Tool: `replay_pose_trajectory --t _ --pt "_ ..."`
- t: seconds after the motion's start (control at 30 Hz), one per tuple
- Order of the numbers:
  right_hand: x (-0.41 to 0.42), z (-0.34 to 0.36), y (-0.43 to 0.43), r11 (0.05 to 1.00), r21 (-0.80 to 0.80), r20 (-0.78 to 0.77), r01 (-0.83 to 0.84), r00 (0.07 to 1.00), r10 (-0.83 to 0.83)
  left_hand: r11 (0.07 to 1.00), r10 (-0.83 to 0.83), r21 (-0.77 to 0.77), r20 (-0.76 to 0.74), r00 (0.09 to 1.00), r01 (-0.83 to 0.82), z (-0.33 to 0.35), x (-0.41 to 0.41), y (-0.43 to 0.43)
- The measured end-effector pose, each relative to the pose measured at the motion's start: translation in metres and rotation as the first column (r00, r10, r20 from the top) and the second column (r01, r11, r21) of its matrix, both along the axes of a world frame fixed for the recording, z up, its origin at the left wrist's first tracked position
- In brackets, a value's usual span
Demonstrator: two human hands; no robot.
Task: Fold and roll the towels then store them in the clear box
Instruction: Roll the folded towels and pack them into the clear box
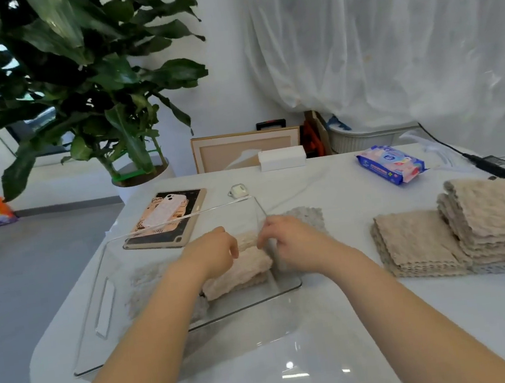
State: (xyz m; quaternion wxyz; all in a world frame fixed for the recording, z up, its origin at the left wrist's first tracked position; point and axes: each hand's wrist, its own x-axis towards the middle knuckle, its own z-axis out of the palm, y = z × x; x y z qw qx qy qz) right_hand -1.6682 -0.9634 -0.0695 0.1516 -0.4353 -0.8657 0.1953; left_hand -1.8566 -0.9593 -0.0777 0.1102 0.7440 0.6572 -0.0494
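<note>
Clear box [87, 332] stands left of centre on the counter [356, 321]. Its transparent walls are hard to trace. Grey towelling [147, 277] shows blurred through its left half.

Left hand [212, 253] is inside the box, fingers curled down over the rolled towel [242, 275], which lies in the box's right half beside the right wall. Fingertips are hidden, so cannot tell the grip.

Right hand [292, 243] is at the right wall with curled fingers. Cannot tell its hold either. It partly hides a grey towel [306, 216] behind it.

Bare counter separates the box from two towel stacks [420, 244]. The right stack is cut by the frame edge.
</note>
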Motion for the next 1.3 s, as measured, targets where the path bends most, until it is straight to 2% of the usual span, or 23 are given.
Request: replay_pose_trajectory --t 0.07,0.13,0.23,0.4,0.6,0.77,0.83,0.9,1.0,1.07,1.13,1.2,1.3 --pt "0.030 -0.005 -0.009 0.993 -0.022 -0.251 0.120 0.960 -0.121 0.999 0.013 0.048 -0.015 1.000 -0.012 -0.004 0.015 0.003" --pt "0.060 -0.013 -0.014 0.981 -0.054 -0.316 0.185 0.929 -0.192 0.999 0.037 0.041 -0.077 0.996 -0.034 -0.014 0.021 0.006" --pt "0.096 -0.018 -0.014 0.960 -0.102 -0.323 0.260 0.904 -0.279 0.994 0.076 -0.067 -0.193 0.978 -0.090 -0.035 0.014 0.007" --pt "0.120 -0.023 -0.009 0.912 -0.193 -0.291 0.363 0.866 -0.407 0.970 0.133 -0.185 -0.133 0.982 -0.157 -0.048 0.011 0.012" --pt "0.116 -0.046 -0.018 0.894 -0.321 -0.147 0.311 0.917 -0.372 0.993 0.079 -0.071 -0.218 0.973 -0.096 -0.053 0.017 0.017" --pt "0.119 -0.053 -0.017 0.884 -0.354 -0.097 0.306 0.928 -0.360 0.994 0.044 -0.084 -0.307 0.951 -0.073 -0.044 0.021 0.013" --pt "0.126 -0.057 -0.015 0.863 -0.378 -0.104 0.337 0.910 -0.401 0.997 0.072 -0.020 -0.242 0.968 -0.079 -0.024 0.038 0.013" --pt "0.136 -0.062 -0.011 0.832 -0.393 -0.117 0.393 0.875 -0.469 0.984 0.094 0.156 -0.053 0.994 -0.085 -0.001 0.062 0.013" --pt "0.153 -0.072 -0.009 0.773 -0.407 -0.137 0.487 0.803 -0.579 0.842 0.000 0.523 0.241 0.970 -0.130 0.025 0.113 0.004" --pt "0.170 -0.077 -0.010 0.715 -0.421 -0.148 0.559 0.735 -0.662 0.792 -0.089 0.593 0.347 0.934 -0.145 0.031 0.153 -0.001" --pt "0.193 -0.080 -0.012 0.666 -0.409 -0.142 0.624 0.678 -0.722 0.860 -0.129 0.501 0.394 0.910 -0.095 0.020 0.196 0.002" --pt "0.216 -0.084 -0.016 0.643 -0.385 -0.129 0.662 0.651 -0.748 0.951 -0.108 0.307 0.442 0.891 -0.036 -0.006 0.234 0.009" --pt "0.245 -0.091 -0.022 0.665 -0.353 -0.080 0.658 0.687 -0.722 0.997 0.079 -0.048 0.512 0.855 -0.063 -0.049 0.272 0.016"
